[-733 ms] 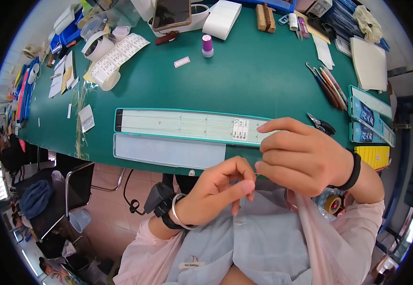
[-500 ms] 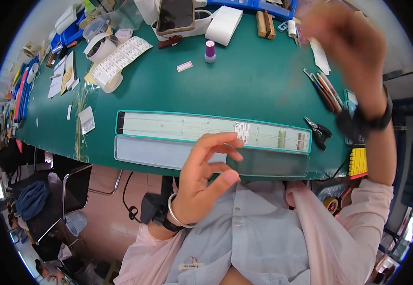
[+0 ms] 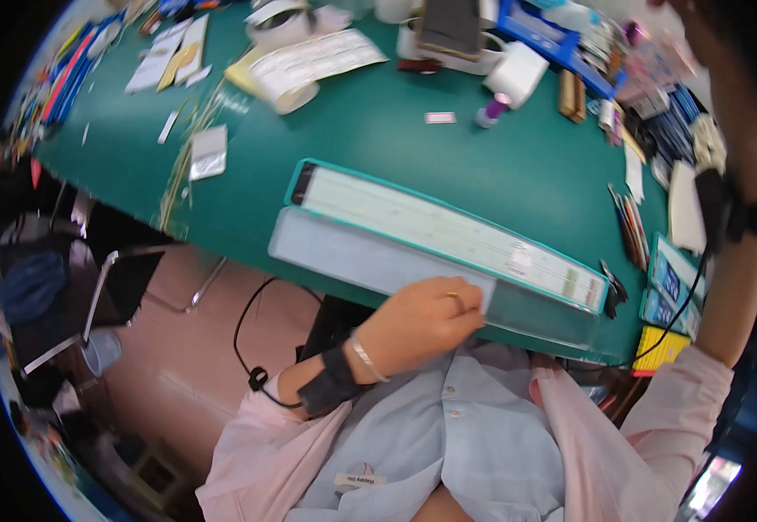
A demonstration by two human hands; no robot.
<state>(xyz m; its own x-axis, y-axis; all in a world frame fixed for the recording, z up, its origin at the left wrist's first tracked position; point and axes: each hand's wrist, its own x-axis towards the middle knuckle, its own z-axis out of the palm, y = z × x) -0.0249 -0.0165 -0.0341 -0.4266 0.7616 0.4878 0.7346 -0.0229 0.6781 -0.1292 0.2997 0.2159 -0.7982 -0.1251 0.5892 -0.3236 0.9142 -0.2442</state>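
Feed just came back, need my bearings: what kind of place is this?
Probably a craft or stationery workbench: a green mat littered with paper slips, pens and a long ruler-like strip by the left hand.

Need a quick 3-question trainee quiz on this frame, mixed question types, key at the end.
1. True or false: the left hand rests on the near edge of the long flat tray by the table edge.
2. The right arm is: A) flat on the table, B) raised up along the picture's right side, C) resting on the person's lap.
3. Fill in: the small bottle lying on the green table has a ____ cap.

Key: 1 true; 2 B; 3 purple. The right hand itself is cut off at the top rim, so its grip cannot be judged.
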